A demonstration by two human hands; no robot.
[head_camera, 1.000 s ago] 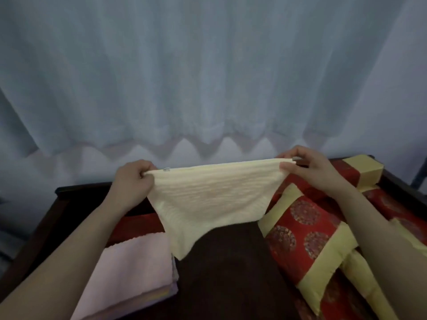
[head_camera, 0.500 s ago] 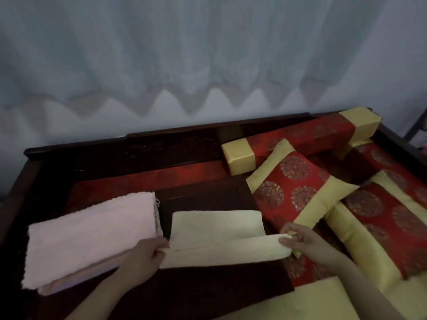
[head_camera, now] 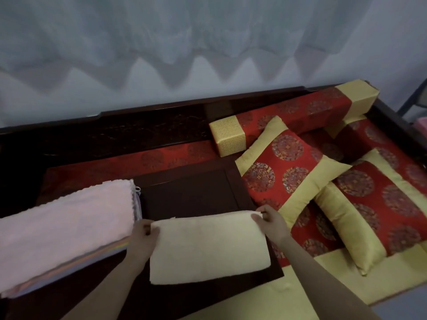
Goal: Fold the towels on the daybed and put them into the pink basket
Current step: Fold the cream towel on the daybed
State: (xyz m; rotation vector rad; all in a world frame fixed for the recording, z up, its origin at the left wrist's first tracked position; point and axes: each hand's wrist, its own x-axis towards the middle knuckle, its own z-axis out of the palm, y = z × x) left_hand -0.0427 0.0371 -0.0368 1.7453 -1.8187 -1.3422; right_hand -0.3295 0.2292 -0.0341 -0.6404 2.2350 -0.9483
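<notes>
A cream towel (head_camera: 208, 248) lies folded flat on the dark wooden board (head_camera: 191, 195) of the daybed. My left hand (head_camera: 143, 239) pinches its far left corner. My right hand (head_camera: 269, 219) pinches its far right corner. To the left lies a stack of folded towels (head_camera: 62, 225) with a pink one on top and coloured edges showing beneath. The pink basket may be the pink shape (head_camera: 421, 125) at the right edge; I cannot tell.
Red and gold cushions (head_camera: 286, 167) and a long bolster (head_camera: 284, 121) fill the right half of the daybed. A dark carved wooden rail (head_camera: 138, 132) runs along the back. Pale curtains (head_camera: 184, 38) hang behind it.
The cream towel, held up stretched in the air a second ago, came down onto the board and was folded over toward me. It now lies flat, both hands at its far corners.
</notes>
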